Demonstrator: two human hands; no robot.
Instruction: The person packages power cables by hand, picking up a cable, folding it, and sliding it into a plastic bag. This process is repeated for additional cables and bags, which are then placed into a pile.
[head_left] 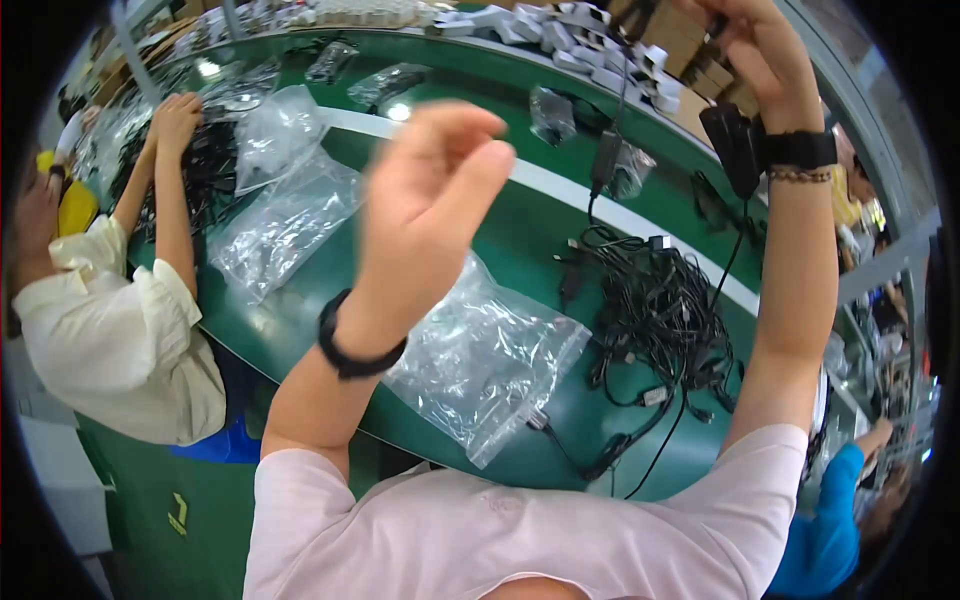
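My left hand (430,190) is raised over the table, blurred, its fingers loosely curled with a gap at the thumb. Nothing shows in it. High at the right, my right hand (750,45) has its fingers bent round a small dark piece, cut by the picture's edge. A black power adapter (733,148) hangs beside my right wrist, its cord running down toward my chest. Left of it, a black cable with an inline box (605,160) hangs from above. Below lies a tangled heap of black cables (660,310), next to a clear plastic bag (490,350) under my left forearm.
Another clear bag (285,230) lies to the left, near a co-worker's hands (178,115) over more black cables (205,170). Small bagged items (390,83) rest on the green strip beyond the white line. White boxes (580,45) are piled at the back; a metal frame (885,260) stands right.
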